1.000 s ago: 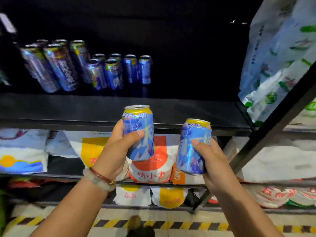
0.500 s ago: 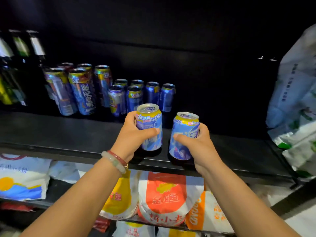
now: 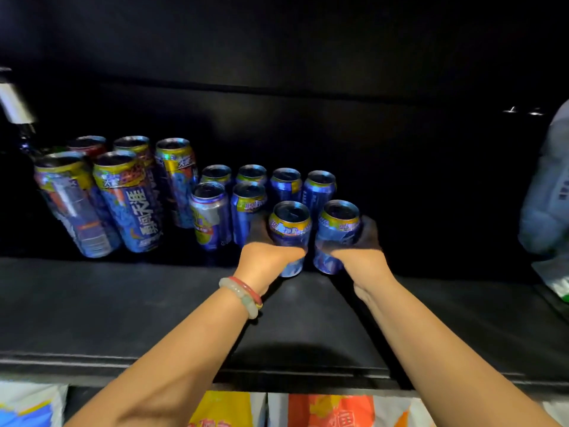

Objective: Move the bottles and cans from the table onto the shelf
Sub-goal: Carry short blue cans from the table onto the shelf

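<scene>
a: how far along?

b: well under way, by the look of it. starting far left: dark bottles (image 3: 18, 118) at the shelf's edge, mostly lost in shadow. next along, tall cans (image 3: 129, 201) bunched together, five countable, upright on the black shelf (image 3: 107, 303). then short blue cans (image 3: 246, 208) in two rows, six visible, packed close.

a: and the hands?

b: left hand (image 3: 268, 257) wrapped round the left can (image 3: 291, 238), fingers curled about its body. right hand (image 3: 360, 254) likewise clasped round the right can (image 3: 337, 235). both cans upright, side by side, just in front of the short rows and to their right. bases apparently down on the shelf or all but; too dark to say for certain.

a: so what remains?

b: letting go of these two, probably after nudging them flush with the row. beyond that, can't tell: no table in view, so no count of what's waiting there.

a: anything in the cans?

b: all tops seemingly sealed, contents not visible. same for the bottles, too dim to judge.

a: further right?

b: plenty of bare shelf past the right hand, then a pale printed bag (image 3: 548, 192) at the far edge. below the shelf, bright packets (image 3: 329, 409) on a lower level.
</scene>
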